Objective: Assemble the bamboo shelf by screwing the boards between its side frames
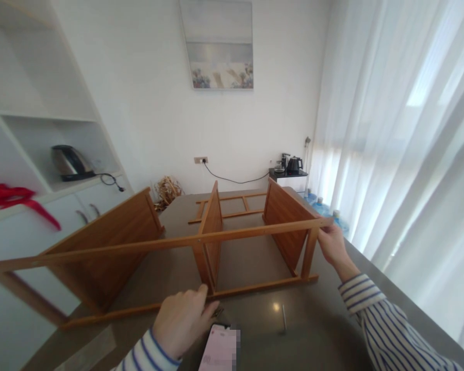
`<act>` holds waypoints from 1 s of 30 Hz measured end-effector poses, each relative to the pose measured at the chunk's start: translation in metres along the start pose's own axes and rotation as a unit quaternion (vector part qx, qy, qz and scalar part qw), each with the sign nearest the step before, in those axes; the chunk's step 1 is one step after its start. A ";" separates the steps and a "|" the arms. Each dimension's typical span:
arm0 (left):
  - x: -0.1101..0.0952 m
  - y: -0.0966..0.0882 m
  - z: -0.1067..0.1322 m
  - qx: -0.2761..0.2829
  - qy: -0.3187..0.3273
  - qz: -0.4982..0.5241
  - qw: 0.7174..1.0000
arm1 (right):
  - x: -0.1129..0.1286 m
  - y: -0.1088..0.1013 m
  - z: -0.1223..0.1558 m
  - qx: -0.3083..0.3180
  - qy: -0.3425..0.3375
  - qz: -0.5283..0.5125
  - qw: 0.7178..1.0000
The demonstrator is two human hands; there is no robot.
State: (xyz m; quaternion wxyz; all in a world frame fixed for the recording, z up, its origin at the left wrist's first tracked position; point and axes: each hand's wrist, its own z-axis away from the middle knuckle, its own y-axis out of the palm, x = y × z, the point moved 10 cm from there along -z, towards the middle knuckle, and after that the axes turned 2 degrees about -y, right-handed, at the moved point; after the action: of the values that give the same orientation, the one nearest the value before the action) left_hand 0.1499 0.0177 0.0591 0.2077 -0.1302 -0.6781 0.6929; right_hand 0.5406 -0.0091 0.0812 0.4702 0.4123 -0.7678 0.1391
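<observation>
A wooden shelf frame (251, 233) lies on its side across the table, its shelf boards standing upright. My right hand (332, 245) grips the frame's upper right corner, with some fingers hidden behind the wood. Beside the lower rail, near the middle board, my left hand (183, 317) hovers with thumb and forefinger apart and nothing visible between them. Small metal fasteners (217, 312) lie by its thumb, too small to make out exactly. A phone (217, 348) with a lit screen rests just below them. To its right is a thin metal hex key (283, 318).
Behind the frame, a ladder-like wooden piece (235, 214) lies on the grey table (255, 330). A clear plastic bag (88, 353) is at front left. White cabinets stand left, holding a kettle (70, 162). Water bottles (320, 207) and curtains (402, 129) are at right.
</observation>
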 end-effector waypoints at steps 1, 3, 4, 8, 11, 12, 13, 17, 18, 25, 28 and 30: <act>-0.017 -0.018 0.005 -0.010 0.048 0.018 0.999 | -0.001 0.002 -0.001 0.010 0.005 -0.006 1.000; -0.055 -0.064 0.010 -0.052 0.151 0.064 0.985 | -0.005 0.006 -0.002 0.029 0.016 -0.017 0.999; -0.071 -0.092 0.008 -0.091 0.187 0.084 0.975 | -0.006 0.008 -0.002 0.037 0.021 -0.022 0.999; -0.133 -0.182 -0.031 -0.211 0.295 0.111 0.925 | -0.006 0.014 -0.002 0.064 0.032 -0.038 0.997; -0.180 -0.200 -0.080 -0.200 0.354 0.077 0.910 | -0.001 0.019 -0.002 0.091 0.032 -0.039 0.995; -0.194 -0.196 -0.096 -0.177 0.360 0.051 0.915 | 0.002 0.020 -0.002 0.099 0.030 -0.038 0.994; -0.206 -0.190 -0.111 -0.150 0.363 0.031 0.919 | 0.004 0.021 -0.002 0.104 0.027 -0.035 0.994; -0.237 -0.171 -0.131 -0.087 0.421 0.035 0.902 | 0.010 0.023 -0.003 0.114 0.012 -0.014 0.993; -0.240 -0.170 -0.130 -0.085 0.436 0.045 0.895 | 0.010 0.023 -0.004 0.113 0.010 -0.006 0.993; -0.231 -0.172 -0.119 -0.072 0.483 0.039 0.872 | 0.017 0.002 0.010 0.074 0.003 0.079 0.994; -0.227 -0.173 -0.116 -0.063 0.491 0.033 0.868 | 0.028 -0.033 0.032 -0.004 -0.009 0.134 0.991; -0.227 -0.172 -0.115 -0.056 0.494 0.030 0.867 | 0.041 -0.053 0.052 -0.055 -0.029 0.178 0.982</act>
State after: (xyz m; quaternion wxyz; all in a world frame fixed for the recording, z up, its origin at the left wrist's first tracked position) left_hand 0.4217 0.0128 0.2016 0.4867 -0.4871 -0.5202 0.5053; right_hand 0.5406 -0.0944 0.0795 0.4372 0.2466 -0.8488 0.1660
